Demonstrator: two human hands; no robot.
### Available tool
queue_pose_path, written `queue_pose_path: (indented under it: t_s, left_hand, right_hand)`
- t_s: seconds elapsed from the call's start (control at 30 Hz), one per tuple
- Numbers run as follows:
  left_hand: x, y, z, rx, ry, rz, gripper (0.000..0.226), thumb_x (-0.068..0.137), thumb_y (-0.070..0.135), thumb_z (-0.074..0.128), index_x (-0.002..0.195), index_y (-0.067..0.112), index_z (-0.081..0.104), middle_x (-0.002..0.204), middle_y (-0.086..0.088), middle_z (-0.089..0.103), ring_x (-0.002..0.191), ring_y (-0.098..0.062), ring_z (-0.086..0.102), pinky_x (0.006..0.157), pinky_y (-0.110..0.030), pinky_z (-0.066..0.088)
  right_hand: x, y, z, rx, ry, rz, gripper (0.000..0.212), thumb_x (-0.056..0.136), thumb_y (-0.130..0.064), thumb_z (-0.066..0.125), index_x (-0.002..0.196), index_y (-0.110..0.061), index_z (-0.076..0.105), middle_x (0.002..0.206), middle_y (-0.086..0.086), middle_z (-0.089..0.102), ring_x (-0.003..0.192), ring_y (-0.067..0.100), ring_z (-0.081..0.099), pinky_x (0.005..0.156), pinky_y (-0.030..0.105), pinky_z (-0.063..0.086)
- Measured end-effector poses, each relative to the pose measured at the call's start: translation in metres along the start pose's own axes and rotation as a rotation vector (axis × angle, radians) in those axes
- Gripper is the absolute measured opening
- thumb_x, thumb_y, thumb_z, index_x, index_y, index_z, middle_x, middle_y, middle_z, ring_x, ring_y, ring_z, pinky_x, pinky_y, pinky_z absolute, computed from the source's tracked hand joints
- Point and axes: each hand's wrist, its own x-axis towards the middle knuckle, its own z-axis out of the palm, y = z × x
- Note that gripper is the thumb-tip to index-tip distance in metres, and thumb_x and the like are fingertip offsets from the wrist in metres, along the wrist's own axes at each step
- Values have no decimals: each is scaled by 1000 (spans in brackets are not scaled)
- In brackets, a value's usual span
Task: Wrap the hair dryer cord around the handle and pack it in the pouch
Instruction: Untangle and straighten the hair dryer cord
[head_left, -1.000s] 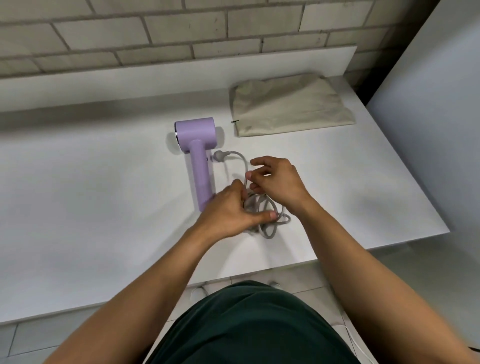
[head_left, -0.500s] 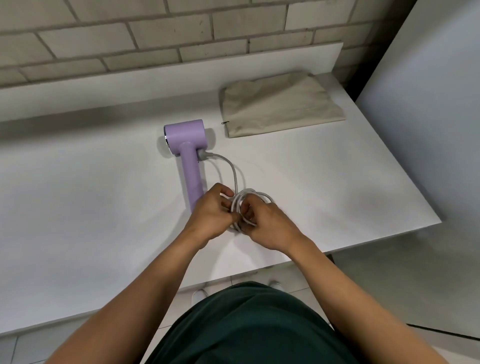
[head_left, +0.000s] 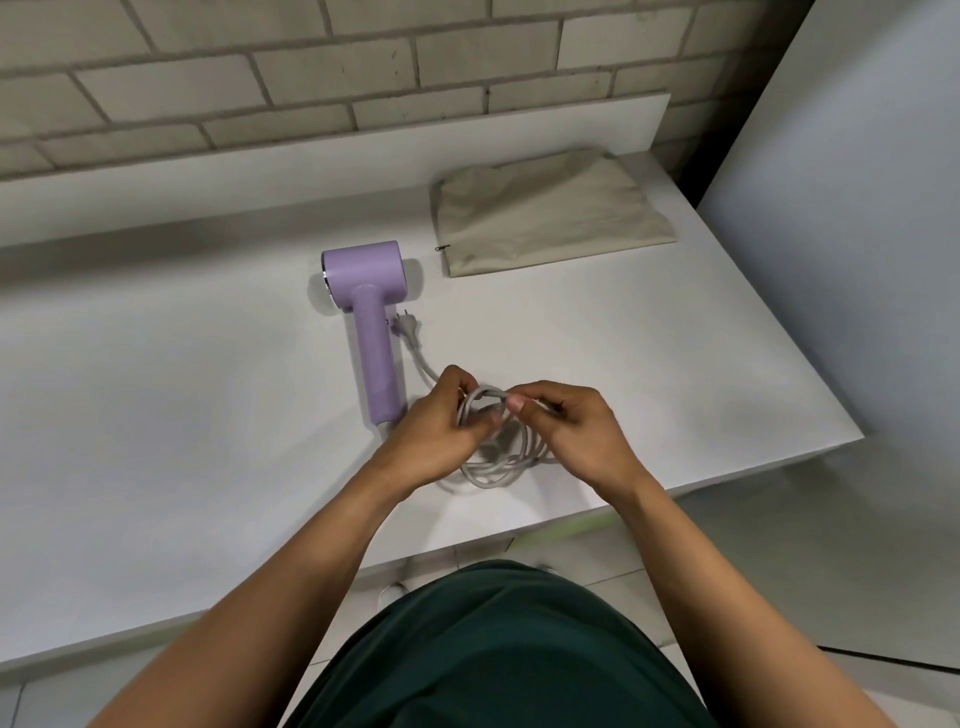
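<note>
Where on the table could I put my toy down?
The table is bare left of the purple hair dryer, and right of both hands, below the beige pouch. It's crowded where the left hand and right hand hold the cord.

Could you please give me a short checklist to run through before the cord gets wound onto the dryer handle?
1. Cord gathered in loops: ok, it lies coiled on the table.
2. Both hands gripping the coil: ok, left hand and right hand pinch it.
3. Plug free: ok, it lies beside the handle.
4. Cord around the hair dryer handle: not ok, none wrapped yet.
5. Pouch within reach: ok.
6. Pouch zipper open: cannot tell.
</note>
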Motion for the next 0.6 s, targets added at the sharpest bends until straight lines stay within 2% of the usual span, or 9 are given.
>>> queue_pose_path:
  t_s: [0.07, 0.13, 0.27, 0.33, 0.4, 0.47, 0.53, 0.6]
  left_hand:
    - [2, -2, -2, 31, 75, 52, 15, 101, 37, 60, 101, 25, 52, 82, -1, 68, 73, -24, 66, 70, -45, 56]
    - [5, -7, -7, 27, 151, 56, 11, 105, 33, 55, 101, 23, 56, 81, -4, 67, 72, -28, 69, 70, -47, 58]
    - [5, -10, -14, -80, 263, 30, 17, 108, 29, 49, 105, 15, 57, 79, 0, 65, 66, -21, 66, 55, -26, 53]
    - [4, -8, -14, -117, 262, 28, 16, 108, 30, 49, 107, 17, 57, 73, 5, 64, 57, -9, 62, 50, -18, 47]
    - [5, -6, -13, -120, 227, 19, 18, 106, 37, 52, 108, 21, 61, 75, 3, 67, 49, -7, 62, 53, -23, 50]
    - [6, -4, -12, -61, 213, 17, 21, 105, 41, 54, 103, 25, 67, 74, 5, 69, 48, -12, 64, 56, -26, 51]
    - [9, -2, -13, -52, 208, 17, 20, 103, 40, 57, 99, 25, 70, 65, 13, 66, 49, -15, 65, 56, -25, 49]
    - [11, 1, -13, -72, 176, 35, 15, 98, 39, 66, 95, 25, 71, 64, 13, 66, 52, -17, 67, 56, -27, 52]
  right_hand:
    - [0, -1, -6, -7, 44, -29, 13, 101, -21, 67, 103, -20, 80, 99, -11, 78, 94, 4, 70, 85, 20, 51]
    - [1, -1, -15, 104, 108, -17, 15, 103, -19, 62, 98, -20, 76, 91, -10, 73, 80, 8, 63, 78, 21, 48]
    - [4, -5, -30, 668, 208, 35, 30, 107, -14, 48, 86, -21, 69, 81, 0, 58, 65, 16, 44, 73, 33, 41]
    - [6, -7, -32, 753, 225, 55, 36, 109, -11, 44, 86, -21, 70, 80, 1, 55, 64, 15, 40, 72, 33, 39]
    - [9, -9, -32, 702, 236, 53, 28, 108, -14, 47, 93, -20, 71, 78, -1, 51, 64, 15, 39, 71, 32, 40]
    - [12, -8, -32, 564, 287, 55, 17, 105, -18, 55, 105, -20, 72, 81, -8, 54, 64, 15, 40, 70, 31, 43]
    - [16, -7, -33, 412, 379, 79, 15, 104, -21, 59, 110, -22, 72, 84, -17, 60, 63, 14, 43, 70, 31, 46]
    - [18, -6, -32, 320, 436, 95, 16, 105, -22, 58, 111, -25, 72, 85, -19, 63, 63, 12, 47, 71, 32, 50]
